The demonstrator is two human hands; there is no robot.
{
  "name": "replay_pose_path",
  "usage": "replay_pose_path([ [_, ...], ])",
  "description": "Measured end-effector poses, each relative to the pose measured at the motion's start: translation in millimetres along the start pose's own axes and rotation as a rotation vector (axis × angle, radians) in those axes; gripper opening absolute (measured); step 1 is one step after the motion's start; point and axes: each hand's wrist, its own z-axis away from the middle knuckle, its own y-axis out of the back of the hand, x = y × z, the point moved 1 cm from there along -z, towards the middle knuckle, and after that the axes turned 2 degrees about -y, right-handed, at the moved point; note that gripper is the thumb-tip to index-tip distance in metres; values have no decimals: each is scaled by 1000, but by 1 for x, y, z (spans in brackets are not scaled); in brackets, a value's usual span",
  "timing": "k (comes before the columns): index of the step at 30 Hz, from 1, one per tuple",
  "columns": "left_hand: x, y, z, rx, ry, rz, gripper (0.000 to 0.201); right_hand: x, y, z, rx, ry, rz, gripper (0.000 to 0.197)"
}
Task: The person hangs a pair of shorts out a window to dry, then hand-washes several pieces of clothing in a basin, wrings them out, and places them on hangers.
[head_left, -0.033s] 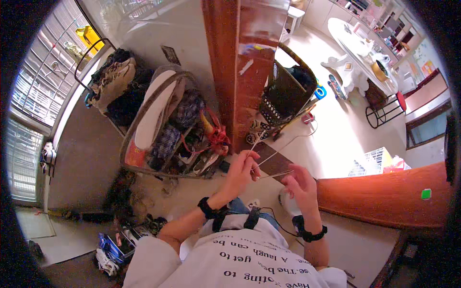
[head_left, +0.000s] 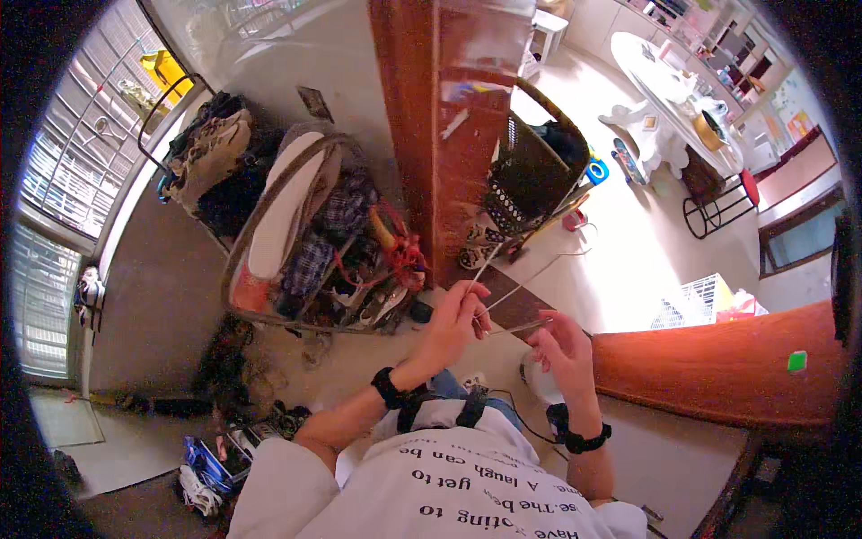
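A thin, pale wire clothes hanger (head_left: pixel 528 280) is held in front of my chest, its hooked end pointing away to the right. My left hand (head_left: pixel 454 325) is closed around the wire, fingers bent over it. One straight length of wire sticks up past the left fingers, and another runs out to the hook. A short stretch of wire spans the gap to my right hand (head_left: pixel 566 349), which pinches it between thumb and fingertips. The exact grip of the right fingers is partly hidden.
To the left stands a fabric storage bin (head_left: pixel 235 278) full of clothes and shoes. A reddish wooden door edge (head_left: pixel 409 135) rises ahead, with a dark laundry basket (head_left: pixel 530 175) beyond it. A wooden panel (head_left: pixel 718 364) lies right; shoes (head_left: pixel 211 467) sit lower left.
The view has shifted slightly, so the door edge and bin appear a little further left. The hanger's hooked end sits slightly lower. Both hands keep their hold on the wire.
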Motion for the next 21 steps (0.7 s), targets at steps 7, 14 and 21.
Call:
replay_pose_path([
  [7,-13,-74,-10,-230,59,-2,20,29,65,20,196,69,-127,17],
  [14,-10,-141,-30,-398,106,13,21,33,127,9,322,66,-351,14],
  [21,-20,-175,-118,-426,153,-138,22,52,187,-56,467,15,-446,14],
])
